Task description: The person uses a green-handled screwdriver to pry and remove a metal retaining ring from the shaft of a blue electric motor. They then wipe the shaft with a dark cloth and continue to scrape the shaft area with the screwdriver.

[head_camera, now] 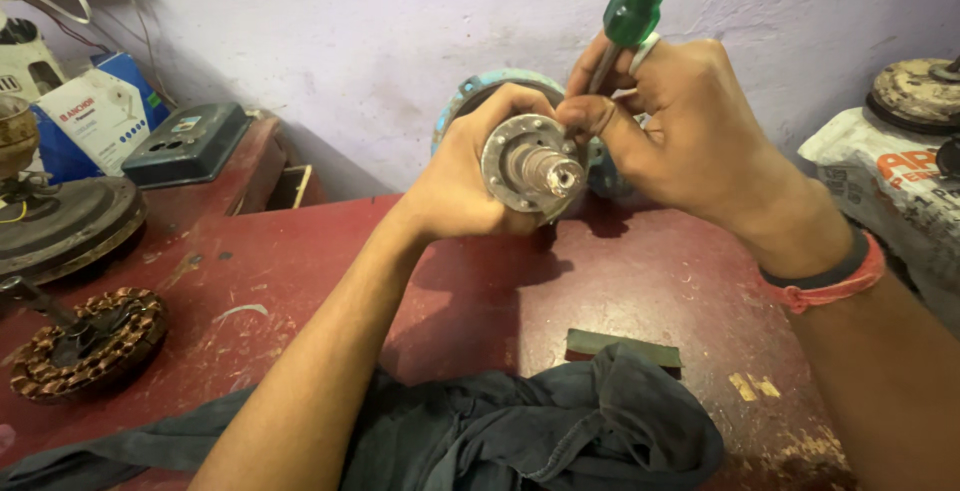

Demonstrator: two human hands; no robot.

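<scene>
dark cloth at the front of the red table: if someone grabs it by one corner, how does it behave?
The dark cloth lies crumpled in soft folds, so it would likely hang limp and unfold rather than lift as one piece. It looks thin, so probably light. One fold lies against a flat green strip on the red table, which might get dragged along.

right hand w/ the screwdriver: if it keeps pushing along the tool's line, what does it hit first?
The right hand aims the green-handled screwdriver down and left at the round metal flange that the left hand grips. It would likely meet the flange's rim first; the tip is hidden behind fingers, so contact is unclear.
</scene>
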